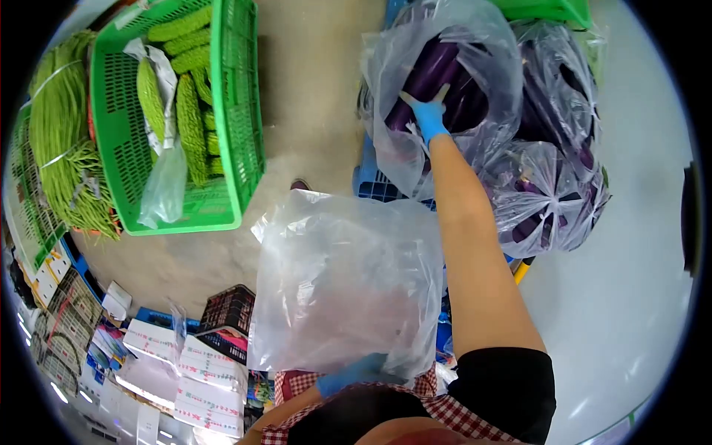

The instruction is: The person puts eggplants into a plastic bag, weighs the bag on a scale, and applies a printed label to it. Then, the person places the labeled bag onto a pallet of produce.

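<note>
My right hand (pixel 429 117), in a blue glove with bare fingertips showing, reaches into an open clear bag (pixel 493 33) of eggplants. Its thumb and fingers grip a long dark purple eggplant (pixel 433 68); more eggplants lie around it. Close to my body, my left hand (pixel 352 373), also blue-gloved, is closed on the lower edge of a large clear plastic bag (pixel 345 274). Part of that hand is covered by the plastic. The bag spreads flat in front of me, and nothing shows inside it.
Further bagged eggplants (pixel 552 208) stand right of my arm, over a blue crate (pixel 374 185). At left are a green crate (pixel 237 148) of bitter melons and bundled long beans (pixel 59 126). White boxes (pixel 211 386) and a dark basket (pixel 226 315) sit lower left.
</note>
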### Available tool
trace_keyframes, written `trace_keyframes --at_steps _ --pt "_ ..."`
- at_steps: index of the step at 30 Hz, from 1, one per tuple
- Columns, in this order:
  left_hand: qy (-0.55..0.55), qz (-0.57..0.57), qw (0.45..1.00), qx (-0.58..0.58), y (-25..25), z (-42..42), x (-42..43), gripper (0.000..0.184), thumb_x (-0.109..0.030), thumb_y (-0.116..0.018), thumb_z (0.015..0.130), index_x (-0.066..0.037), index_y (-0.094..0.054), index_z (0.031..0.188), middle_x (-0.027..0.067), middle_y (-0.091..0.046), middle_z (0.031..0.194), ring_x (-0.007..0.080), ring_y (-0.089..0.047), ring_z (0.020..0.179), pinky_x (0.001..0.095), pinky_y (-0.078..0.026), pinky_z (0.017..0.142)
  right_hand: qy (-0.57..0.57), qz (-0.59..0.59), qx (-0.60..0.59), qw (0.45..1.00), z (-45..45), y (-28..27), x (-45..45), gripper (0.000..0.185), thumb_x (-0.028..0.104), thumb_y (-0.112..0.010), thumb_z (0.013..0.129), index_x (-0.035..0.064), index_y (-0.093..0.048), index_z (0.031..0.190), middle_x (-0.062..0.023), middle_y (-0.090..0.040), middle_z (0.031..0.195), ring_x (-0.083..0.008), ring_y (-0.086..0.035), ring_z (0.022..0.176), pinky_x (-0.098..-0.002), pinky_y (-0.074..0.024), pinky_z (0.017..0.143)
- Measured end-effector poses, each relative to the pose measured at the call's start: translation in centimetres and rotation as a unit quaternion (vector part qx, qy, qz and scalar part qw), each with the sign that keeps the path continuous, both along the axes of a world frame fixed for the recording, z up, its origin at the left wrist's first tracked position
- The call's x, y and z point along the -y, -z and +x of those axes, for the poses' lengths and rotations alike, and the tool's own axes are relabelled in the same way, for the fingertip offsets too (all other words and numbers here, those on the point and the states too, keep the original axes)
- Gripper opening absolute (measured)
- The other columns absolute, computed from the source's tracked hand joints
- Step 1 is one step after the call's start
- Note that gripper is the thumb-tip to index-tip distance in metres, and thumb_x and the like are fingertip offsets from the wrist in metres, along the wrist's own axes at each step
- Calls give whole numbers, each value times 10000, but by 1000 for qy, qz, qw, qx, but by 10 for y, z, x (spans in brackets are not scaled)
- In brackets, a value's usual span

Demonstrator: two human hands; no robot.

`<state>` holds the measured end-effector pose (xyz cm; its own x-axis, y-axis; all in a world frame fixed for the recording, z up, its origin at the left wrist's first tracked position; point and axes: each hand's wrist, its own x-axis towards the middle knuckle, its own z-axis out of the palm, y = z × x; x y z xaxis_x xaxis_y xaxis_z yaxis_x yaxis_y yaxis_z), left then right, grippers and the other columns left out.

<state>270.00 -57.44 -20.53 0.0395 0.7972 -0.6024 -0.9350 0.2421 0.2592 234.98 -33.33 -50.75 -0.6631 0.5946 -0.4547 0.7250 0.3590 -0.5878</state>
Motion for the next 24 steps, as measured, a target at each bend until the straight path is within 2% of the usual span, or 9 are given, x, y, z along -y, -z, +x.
trace_keyframes --at_steps 3,8,12,13,14,16,20,22,24 --pt "-229 -93 934 258 7 -48 29 341 -90 -607 793 10 -518 1107 109 -593 986 137 -571 884 259 -478 738 4 31 10 999 8 4 9 1223 312 -810 542 226 72 1385 -325 -164 1287 -420 -458 1016 -421 -477 799" --pt "-224 -322 913 113 50 -70 57 203 -20 -599 770 7 -589 971 40 -622 824 102 -581 707 238 -482 655 8 48 33 998 -3 -4 19 1207 335 -793 553 195 72 1384 -360 -234 1230 -454 -460 993 -454 -482 771" --pt "-284 -385 878 24 67 -79 70 167 -16 -608 760 6 -610 925 41 -627 822 85 -569 702 229 -466 639 -48 58 15 997 2 -10 -3 1166 282 -788 540 136 -4 1390 -335 -307 1251 -398 -446 1089 -401 -424 874" --pt "-295 -388 873 15 65 -85 74 162 -19 -611 758 6 -613 918 41 -628 817 85 -568 702 227 -463 641 -54 67 30 996 3 -18 -6 1115 245 -778 549 102 -56 1386 -277 -395 1227 -350 -471 1085 -378 -422 882" --pt "-305 -390 869 6 62 -90 77 158 -22 -614 757 6 -616 912 42 -630 812 84 -567 701 225 -459 644 -86 1 -109 990 11 -2 -24 1071 215 -767 565 77 -87 1380 -209 -461 1182 -339 -509 1016 -372 -445 846" --pt "-318 -390 864 1 57 -95 83 150 -20 -610 757 10 -616 903 42 -631 801 85 -571 701 222 -459 650 -14 -186 -172 967 9 -29 -45 937 251 -727 591 65 -210 1349 -191 -510 1118 -308 -550 939 -364 -454 826" --pt "-340 -377 862 -6 52 -97 90 133 -18 -601 761 7 -613 891 45 -630 782 81 -570 676 218 -458 621 260 -554 25 791 27 -174 -77 520 197 -639 677 -7 -469 1123 -135 -568 1026 -243 -572 875 -337 -460 817" --pt "-340 -375 862 -3 53 -94 93 127 -23 -601 763 5 -610 887 48 -628 773 81 -569 667 216 -455 606 195 -464 -26 864 69 -193 -88 456 174 -621 691 -8 -500 1091 -137 -581 1001 -235 -576 863 -342 -451 827" --pt "-348 -377 858 4 48 -99 90 128 -29 -603 767 5 -604 890 42 -619 752 78 -557 646 213 -445 585 128 -438 -9 890 108 -215 -91 481 136 -625 687 7 -475 1126 -110 -563 1038 -222 -549 915 -333 -414 877"
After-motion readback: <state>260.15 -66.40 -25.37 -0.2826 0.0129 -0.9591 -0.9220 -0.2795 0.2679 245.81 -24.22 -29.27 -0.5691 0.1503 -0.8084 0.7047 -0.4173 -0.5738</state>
